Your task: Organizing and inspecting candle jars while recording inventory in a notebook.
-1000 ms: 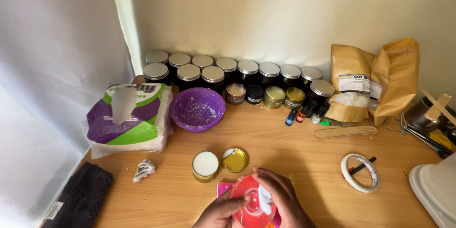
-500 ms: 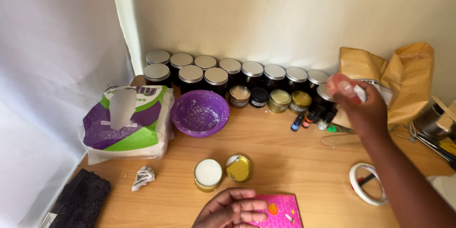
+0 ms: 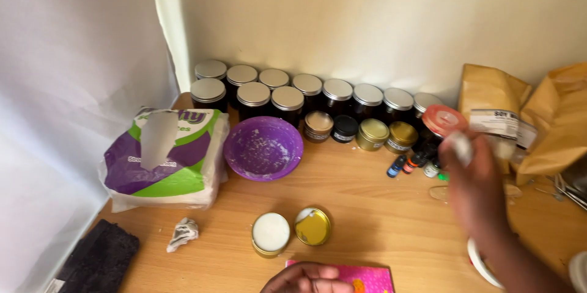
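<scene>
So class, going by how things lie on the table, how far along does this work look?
Done: one gold tin sits filled with white wax, its lid off beside it; lidded dark jars line the wall. In hand: the right hand, blurred, is raised by a red-lidded jar; the left hand rests on a pink packet. Left: lidding the tin, and the smeared purple bowl.

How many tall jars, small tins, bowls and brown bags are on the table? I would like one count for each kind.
Tall jars with silver lids: 11 in view
Small tins: 5 (4 by the jars, 1 open in front)
Purple bowl: 1
Brown bags: 2
Total: 19
</scene>
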